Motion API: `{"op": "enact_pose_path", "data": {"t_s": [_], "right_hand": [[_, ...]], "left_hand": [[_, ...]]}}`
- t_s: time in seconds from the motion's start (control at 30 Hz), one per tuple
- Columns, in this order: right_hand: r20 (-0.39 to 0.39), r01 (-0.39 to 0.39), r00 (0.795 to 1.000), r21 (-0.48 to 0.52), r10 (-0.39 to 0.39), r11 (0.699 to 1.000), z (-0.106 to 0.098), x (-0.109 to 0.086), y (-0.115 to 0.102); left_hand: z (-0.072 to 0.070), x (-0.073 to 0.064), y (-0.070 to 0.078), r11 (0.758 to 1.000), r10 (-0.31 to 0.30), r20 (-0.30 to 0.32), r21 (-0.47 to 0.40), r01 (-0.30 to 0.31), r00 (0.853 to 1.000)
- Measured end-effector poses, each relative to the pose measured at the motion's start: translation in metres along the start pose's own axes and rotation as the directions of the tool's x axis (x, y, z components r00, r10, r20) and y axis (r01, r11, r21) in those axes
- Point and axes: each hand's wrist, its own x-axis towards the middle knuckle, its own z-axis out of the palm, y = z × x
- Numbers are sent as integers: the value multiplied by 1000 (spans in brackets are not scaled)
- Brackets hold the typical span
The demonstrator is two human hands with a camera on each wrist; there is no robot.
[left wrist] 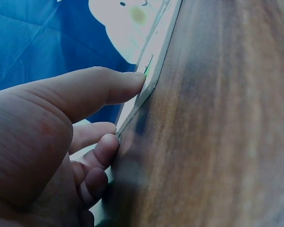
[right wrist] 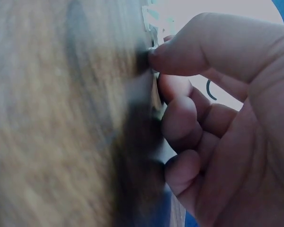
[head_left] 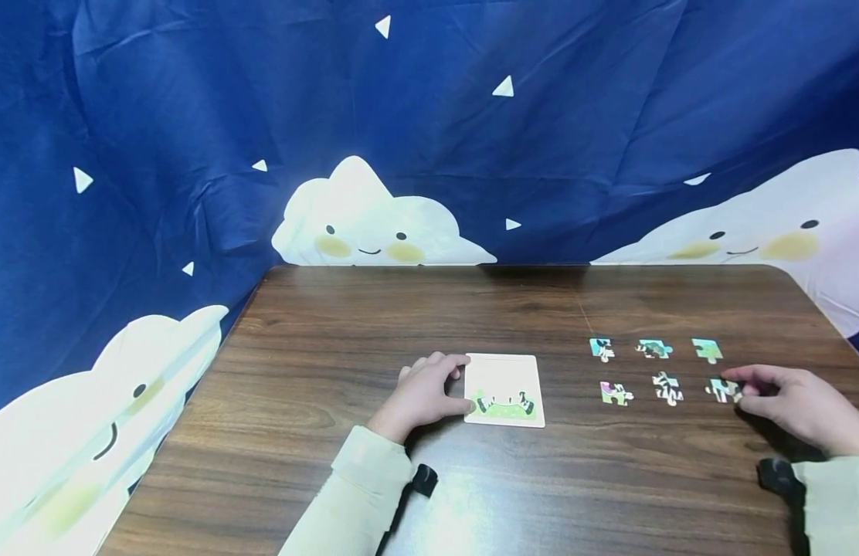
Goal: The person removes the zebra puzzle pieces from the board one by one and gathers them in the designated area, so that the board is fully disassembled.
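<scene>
Left to right. Wood tabletop, patterned blue curtain behind its far edge. Left hand is at the left side of the square board: thumb on the near-left part, forefinger at the far-left corner, spread wide apart with the board's side between them, other fingers curled. Board lies about mid-tabletop, between left and right edges; blank pale area at its back, printed green patch at its front.

Right of it, toward the tabletop's right edge, six jigsaw pieces in two rows, all apart. Far row: bird piece, dark-green piece, light-green piece. Near row: pink piece, striped piece, end piece. Right hand has thumb and forefinger nearly together on the end piece, other fingers curled under. Can't tell if it's lifted.

Risks, my read: thin piece, gripped by one end, could slip or flip if the pinch is shallow. Low knuckles could drag it. Moving left low could bump the striped piece. Board could skid or tip if left thumb and forefinger pull unevenly.
</scene>
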Motion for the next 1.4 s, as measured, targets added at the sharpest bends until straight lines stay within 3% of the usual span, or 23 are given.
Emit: {"op": "enact_pose_path", "data": {"t_s": [0.13,0.27,0.5,0.7,0.8,1.1,1.3,1.4], "right_hand": [[-36,13,999,13,-13,1000,0,-2,-2],[-145,79,987,43,-72,996,1,-3,-14],[-271,245,937,63,-220,967,3,-3,-68],[-327,399,872,47,-363,916,28,2,-121],[-305,457,849,12,-432,889,46,6,-146],[-167,534,836,26,-523,845,90,10,-211],[-27,518,855,-12,-518,855,109,8,-244],[19,520,854,-25,-519,854,115,7,-254]], "left_hand": [[1,0,-1,1000,2,0,5,-2,1000],[1,0,-2,1000,9,0,-1,-9,1000],[0,-1,-8,998,58,19,-23,-58,998],[0,0,-8,998,69,31,-16,-69,997],[-1,0,-7,997,70,32,-16,-70,997],[-5,-3,-5,998,62,23,-11,-62,998],[-4,-2,-5,998,57,29,3,-58,998],[-3,-2,-5,998,61,27,4,-61,998]]}}
